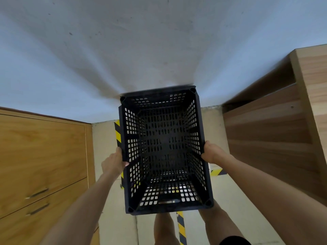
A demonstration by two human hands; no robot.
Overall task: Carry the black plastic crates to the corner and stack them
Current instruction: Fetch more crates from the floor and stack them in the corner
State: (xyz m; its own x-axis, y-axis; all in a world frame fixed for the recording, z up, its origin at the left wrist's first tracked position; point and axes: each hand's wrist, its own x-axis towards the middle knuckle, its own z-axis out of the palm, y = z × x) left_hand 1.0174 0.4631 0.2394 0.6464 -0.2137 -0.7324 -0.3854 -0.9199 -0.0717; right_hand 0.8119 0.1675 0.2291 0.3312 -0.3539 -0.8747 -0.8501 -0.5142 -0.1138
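I see the black crate (164, 151) held up in the air, open side up, close to the white wall (123, 50). My left hand (115, 161) grips its left rim. My right hand (213, 153) grips its right rim. A wooden cabinet (42, 156) stands left of the crate, wooden shelves (276, 124) right of it.

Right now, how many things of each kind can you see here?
Black plastic crates: 1
Hands gripping it: 2, left hand and right hand
Wooden furniture units: 2, cabinet with drawers and open shelf unit
Total: 5
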